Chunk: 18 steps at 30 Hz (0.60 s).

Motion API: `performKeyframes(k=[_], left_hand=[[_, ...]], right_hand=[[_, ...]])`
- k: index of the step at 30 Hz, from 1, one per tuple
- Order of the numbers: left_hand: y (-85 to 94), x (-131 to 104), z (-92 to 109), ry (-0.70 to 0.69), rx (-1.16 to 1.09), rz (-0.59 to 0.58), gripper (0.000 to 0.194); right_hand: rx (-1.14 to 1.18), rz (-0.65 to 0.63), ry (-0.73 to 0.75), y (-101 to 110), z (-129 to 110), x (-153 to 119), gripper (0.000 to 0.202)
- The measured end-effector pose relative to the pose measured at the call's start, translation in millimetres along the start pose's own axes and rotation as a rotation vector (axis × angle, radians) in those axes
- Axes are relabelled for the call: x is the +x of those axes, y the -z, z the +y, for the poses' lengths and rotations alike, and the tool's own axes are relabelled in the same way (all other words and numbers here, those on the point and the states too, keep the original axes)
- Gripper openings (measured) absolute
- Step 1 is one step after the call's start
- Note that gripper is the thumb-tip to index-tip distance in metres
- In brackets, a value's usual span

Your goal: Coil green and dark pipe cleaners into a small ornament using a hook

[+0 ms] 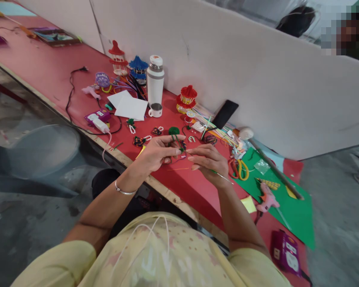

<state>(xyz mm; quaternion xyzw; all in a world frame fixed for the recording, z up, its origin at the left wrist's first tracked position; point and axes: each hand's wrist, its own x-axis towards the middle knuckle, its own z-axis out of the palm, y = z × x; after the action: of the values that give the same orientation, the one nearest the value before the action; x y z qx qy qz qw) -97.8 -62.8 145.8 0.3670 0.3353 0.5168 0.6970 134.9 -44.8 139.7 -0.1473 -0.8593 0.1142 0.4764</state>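
My left hand pinches a small piece of dark green yarn work between thumb and fingers, with green strands looped over the raised index finger. Close on its right, my right hand is closed around a thin crochet hook, whose metal shaft sticks out behind the palm. The hook's tip meets the yarn work, but the exact contact is too small to make out. Just beyond my fingers lies a ball of green yarn. Dark braided pieces with white beads rest left of my hands.
On the red table stand a white flask and a small cup. Scissors, a pink glue gun and a hammer lie to the right. A phone leans against the partition. A purple extension box sits nearby.
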Motion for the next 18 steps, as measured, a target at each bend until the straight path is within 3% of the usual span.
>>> performKeyframes(k=[11, 18], left_hand=[[2.4, 2, 0, 0.047, -0.057, -0.015, 0.052], [1.7, 2, 1, 0.097, -0.091, -0.08, 0.051]], right_hand=[[0.028, -0.043, -0.01, 3, -2, -4, 0.042], [0.127, -0.032, -0.025, 5, -11, 6, 0.026]])
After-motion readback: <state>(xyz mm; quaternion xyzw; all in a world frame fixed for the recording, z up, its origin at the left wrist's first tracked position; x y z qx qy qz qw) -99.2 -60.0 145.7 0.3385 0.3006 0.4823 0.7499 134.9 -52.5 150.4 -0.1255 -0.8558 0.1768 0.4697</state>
